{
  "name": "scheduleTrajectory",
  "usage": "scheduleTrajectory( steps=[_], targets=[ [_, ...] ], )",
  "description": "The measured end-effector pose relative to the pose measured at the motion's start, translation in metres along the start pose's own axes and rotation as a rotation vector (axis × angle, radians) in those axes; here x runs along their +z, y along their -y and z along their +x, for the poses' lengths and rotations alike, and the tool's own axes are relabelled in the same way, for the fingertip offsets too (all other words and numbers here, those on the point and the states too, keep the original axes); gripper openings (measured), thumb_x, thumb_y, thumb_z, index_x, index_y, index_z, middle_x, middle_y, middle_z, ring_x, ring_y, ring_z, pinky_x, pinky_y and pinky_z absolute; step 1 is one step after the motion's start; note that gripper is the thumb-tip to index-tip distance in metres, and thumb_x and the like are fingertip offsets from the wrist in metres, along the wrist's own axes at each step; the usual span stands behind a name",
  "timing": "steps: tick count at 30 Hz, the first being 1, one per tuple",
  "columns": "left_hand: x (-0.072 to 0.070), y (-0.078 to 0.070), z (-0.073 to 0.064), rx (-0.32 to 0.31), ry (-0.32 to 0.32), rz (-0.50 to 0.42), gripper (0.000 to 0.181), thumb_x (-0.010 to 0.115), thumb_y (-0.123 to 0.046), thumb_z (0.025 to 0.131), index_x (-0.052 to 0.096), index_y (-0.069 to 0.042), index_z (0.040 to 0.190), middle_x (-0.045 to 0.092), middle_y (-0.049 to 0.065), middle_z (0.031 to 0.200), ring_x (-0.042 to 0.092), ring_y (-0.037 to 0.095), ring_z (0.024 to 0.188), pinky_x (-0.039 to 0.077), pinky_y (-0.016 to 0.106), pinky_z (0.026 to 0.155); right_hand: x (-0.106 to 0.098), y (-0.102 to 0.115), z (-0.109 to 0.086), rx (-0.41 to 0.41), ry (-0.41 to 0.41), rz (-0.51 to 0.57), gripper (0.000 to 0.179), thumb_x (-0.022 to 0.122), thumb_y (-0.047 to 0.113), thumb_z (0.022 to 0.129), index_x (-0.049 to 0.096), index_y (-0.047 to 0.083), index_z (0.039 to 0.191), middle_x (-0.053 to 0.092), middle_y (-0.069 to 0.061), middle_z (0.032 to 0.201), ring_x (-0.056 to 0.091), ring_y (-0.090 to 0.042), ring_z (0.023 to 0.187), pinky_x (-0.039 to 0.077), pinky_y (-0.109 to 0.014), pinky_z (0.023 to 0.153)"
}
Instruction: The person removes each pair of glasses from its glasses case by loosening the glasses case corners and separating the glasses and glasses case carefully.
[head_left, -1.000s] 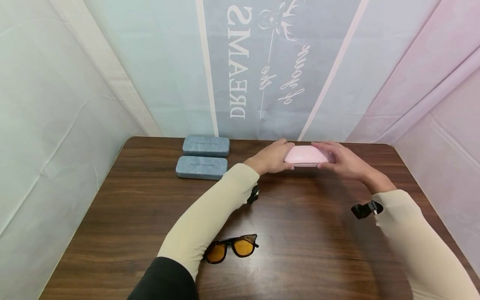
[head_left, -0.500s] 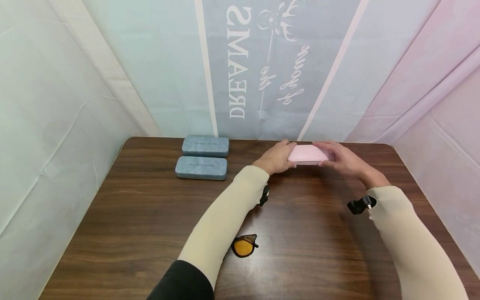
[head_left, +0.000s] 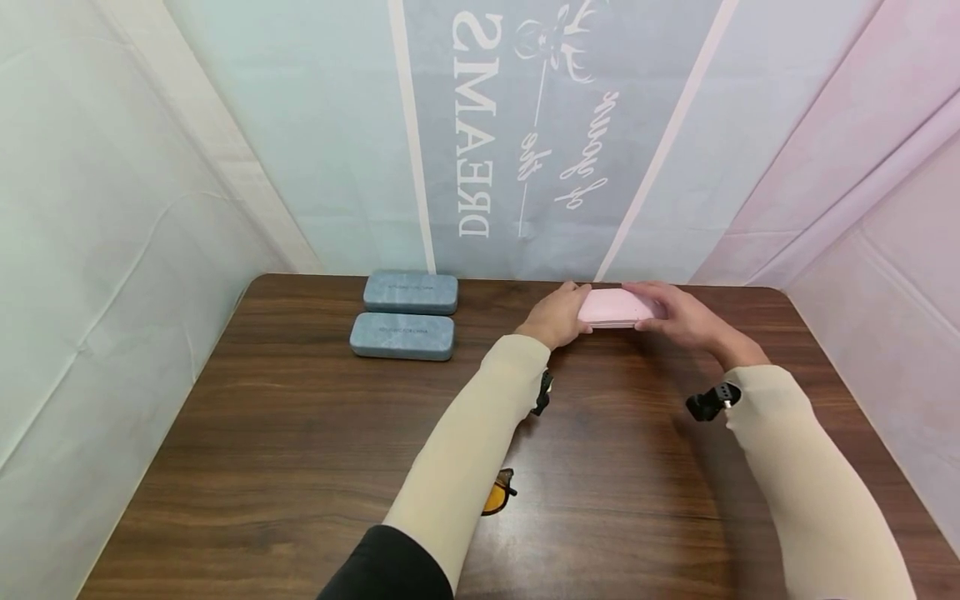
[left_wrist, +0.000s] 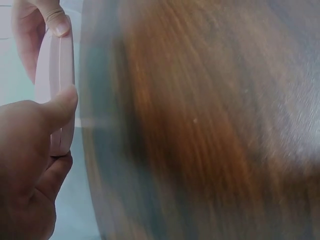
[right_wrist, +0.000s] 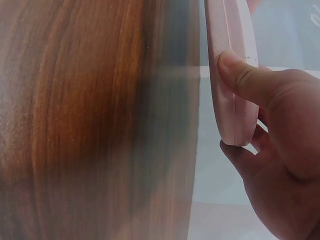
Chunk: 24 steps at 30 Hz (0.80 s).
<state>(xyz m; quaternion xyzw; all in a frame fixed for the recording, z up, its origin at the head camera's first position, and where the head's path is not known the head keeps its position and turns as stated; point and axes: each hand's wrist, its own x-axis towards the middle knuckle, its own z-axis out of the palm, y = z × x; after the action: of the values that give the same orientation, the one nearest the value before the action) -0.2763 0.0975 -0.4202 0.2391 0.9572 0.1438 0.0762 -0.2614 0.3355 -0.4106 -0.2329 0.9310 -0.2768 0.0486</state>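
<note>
A closed pink glasses case (head_left: 617,307) is held level between my two hands near the back edge of the table. My left hand (head_left: 555,317) grips its left end, thumb on the front side along the seam. At the other end my right hand (head_left: 684,319) pinches the case, with its thumb in front and fingers behind. In the left wrist view the case (left_wrist: 65,65) stands out beyond the table edge, both thumbs on its seam side. The right wrist view shows the case's (right_wrist: 231,30) rounded end between thumb and fingers.
Two blue-grey glasses cases (head_left: 402,336) lie one behind the other at the back left of the wooden table (head_left: 247,467). Black-framed sunglasses with orange lenses (head_left: 497,497) lie nearer the front, mostly hidden under my left forearm. Cloth walls (head_left: 337,150) surround the table.
Both hands have shifted the pink case slightly to the right, then held it nearly still. My left forearm has swung right and covers more of the sunglasses; the right forearm has moved inward.
</note>
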Motion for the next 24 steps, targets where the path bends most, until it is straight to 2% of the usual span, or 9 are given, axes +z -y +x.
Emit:
scheduleTrajectory(
  steps=[6, 11, 24],
  targets=[
    [0.007, -0.009, 0.005, -0.029, -0.003, 0.044, 0.077, 0.069, -0.040, 0.096, 0.032, -0.018, 0.160, 0.044, -0.002, 0.154, 0.049, 0.008, 0.134, 0.041, 0.021, 0.105, 0.002, -0.010, -0.001, -0.010, -0.019, -0.004, 0.066, 0.077, 0.000, 0.088, 0.048, -0.002, 0.148, 0.048, -0.029, 0.146, 0.042, -0.044, 0.133, 0.029, -0.065, 0.108],
    [0.010, -0.013, 0.012, -0.047, 0.015, 0.037, 0.078, 0.069, -0.040, 0.096, 0.031, -0.019, 0.161, 0.043, -0.003, 0.155, 0.048, 0.008, 0.135, 0.041, 0.021, 0.106, 0.002, -0.015, -0.002, 0.027, -0.011, 0.000, 0.066, 0.076, 0.001, 0.089, 0.047, -0.002, 0.149, 0.045, -0.030, 0.148, 0.039, -0.046, 0.136, 0.026, -0.066, 0.110],
    [0.023, -0.010, 0.016, -0.059, 0.036, -0.013, 0.076, 0.072, -0.036, 0.095, 0.035, -0.020, 0.160, 0.044, -0.002, 0.155, 0.047, 0.010, 0.136, 0.041, 0.024, 0.107, 0.013, -0.024, -0.003, 0.055, 0.004, -0.011, 0.065, 0.074, 0.001, 0.090, 0.046, -0.002, 0.148, 0.044, -0.031, 0.148, 0.036, -0.048, 0.139, 0.022, -0.065, 0.114]
  ],
)
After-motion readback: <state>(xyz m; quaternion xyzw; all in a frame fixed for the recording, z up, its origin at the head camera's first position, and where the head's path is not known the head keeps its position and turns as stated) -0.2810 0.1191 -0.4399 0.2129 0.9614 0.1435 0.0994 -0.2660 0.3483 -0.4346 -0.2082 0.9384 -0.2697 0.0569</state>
